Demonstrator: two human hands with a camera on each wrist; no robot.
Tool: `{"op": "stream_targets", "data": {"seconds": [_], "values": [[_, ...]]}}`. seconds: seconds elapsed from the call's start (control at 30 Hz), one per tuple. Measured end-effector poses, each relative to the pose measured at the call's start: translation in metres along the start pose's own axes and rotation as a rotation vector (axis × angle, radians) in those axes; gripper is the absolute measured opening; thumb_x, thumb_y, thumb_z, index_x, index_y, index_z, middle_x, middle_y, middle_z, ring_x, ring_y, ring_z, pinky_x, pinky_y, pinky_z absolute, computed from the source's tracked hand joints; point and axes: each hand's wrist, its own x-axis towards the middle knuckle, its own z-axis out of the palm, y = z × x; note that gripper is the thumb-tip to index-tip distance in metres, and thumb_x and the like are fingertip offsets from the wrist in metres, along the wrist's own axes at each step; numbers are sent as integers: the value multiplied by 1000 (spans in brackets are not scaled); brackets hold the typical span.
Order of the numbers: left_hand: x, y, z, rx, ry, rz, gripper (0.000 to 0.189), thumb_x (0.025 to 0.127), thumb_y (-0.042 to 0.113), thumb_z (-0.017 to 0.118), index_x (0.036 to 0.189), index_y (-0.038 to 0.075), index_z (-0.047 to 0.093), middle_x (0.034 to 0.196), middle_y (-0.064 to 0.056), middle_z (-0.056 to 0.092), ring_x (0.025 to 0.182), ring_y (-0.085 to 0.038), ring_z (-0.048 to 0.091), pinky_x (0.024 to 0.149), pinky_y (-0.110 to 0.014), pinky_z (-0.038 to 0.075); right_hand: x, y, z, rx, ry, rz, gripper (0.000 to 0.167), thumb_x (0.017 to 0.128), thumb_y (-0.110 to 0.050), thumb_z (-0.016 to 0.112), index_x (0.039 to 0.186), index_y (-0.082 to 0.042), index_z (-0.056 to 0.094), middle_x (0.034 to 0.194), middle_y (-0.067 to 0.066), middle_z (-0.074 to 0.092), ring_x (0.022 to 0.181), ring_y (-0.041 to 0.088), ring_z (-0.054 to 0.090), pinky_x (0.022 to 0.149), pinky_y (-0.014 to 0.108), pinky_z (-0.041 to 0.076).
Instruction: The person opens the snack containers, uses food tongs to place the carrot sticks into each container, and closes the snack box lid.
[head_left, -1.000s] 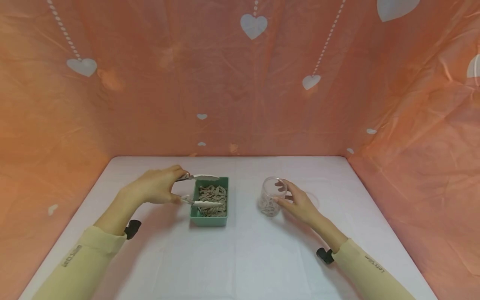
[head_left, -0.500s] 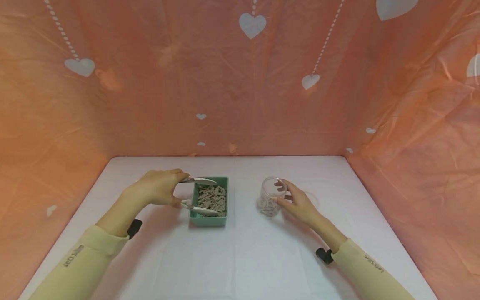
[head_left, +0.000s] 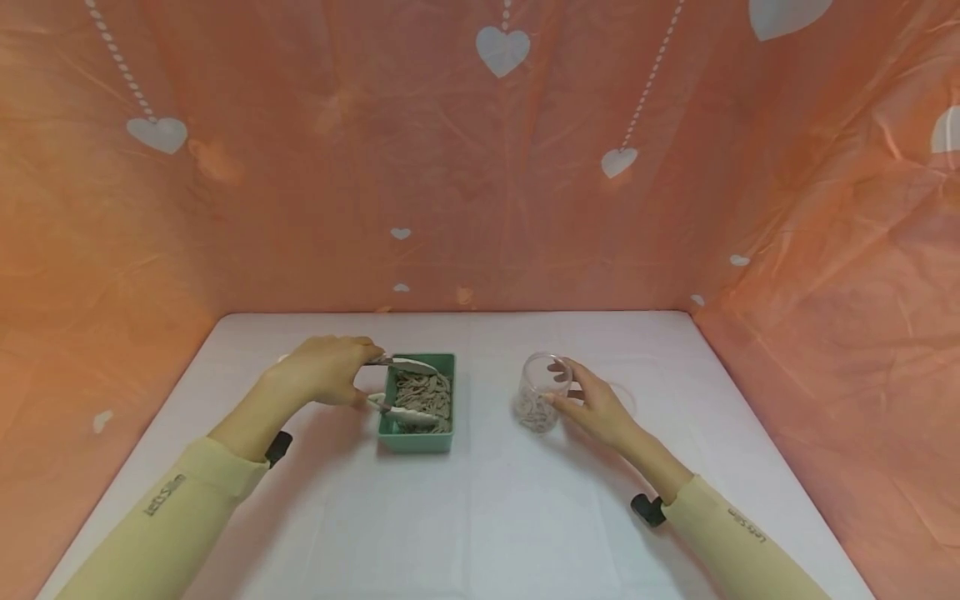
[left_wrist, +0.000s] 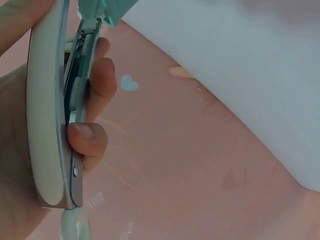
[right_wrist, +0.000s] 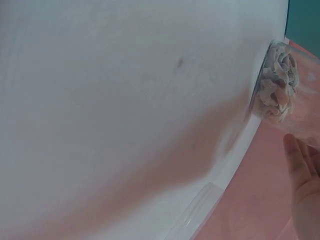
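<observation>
My left hand (head_left: 322, 371) grips a pair of tongs (head_left: 411, 417) with cream handles, seen up close in the left wrist view with fingers curled round them. The tongs' two arms stand spread, tips down among greyish-brown dried strips (head_left: 429, 392) in a rectangular green box (head_left: 416, 443). To the right of the box, my right hand (head_left: 592, 404) holds a clear plastic jar (head_left: 542, 387), thumb and fingers round its side. Strips (right_wrist: 277, 87) lie in the jar's lower part, as the right wrist view shows. The jar stands upright with its mouth open.
A clear round lid (right_wrist: 200, 210) lies on the white tabletop (head_left: 480, 517), partly behind the right hand in the head view. Orange cloth walls (head_left: 330, 167) with white hearts enclose the table at the back and both sides.
The tongs have come down from over the box into the strips, and their arms have shifted a little. My left hand has moved slightly right. The right hand and the jar stay put.
</observation>
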Motion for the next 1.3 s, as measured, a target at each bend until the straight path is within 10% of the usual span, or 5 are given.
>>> {"op": "stream_targets", "data": {"seconds": [0.6,1.3], "values": [[7,0,12,7,51,48,32,83,28,86,109,17,70,108,2,71,92,-25,70,78,-53,55,-2,-1,0,16,-7,20,61,99,-16,72,149,6,45,140,25,59,128,40,59,101,47,53],[-8,5,-12,-21,-54,-18,73,73,30,90,136,4,63,132,-9,65,111,-37,68,89,-60,53,0,1,0,8,-1,5,59,99,-15,72,149,2,47,139,23,60,127,39,60,100,45,54]]}}
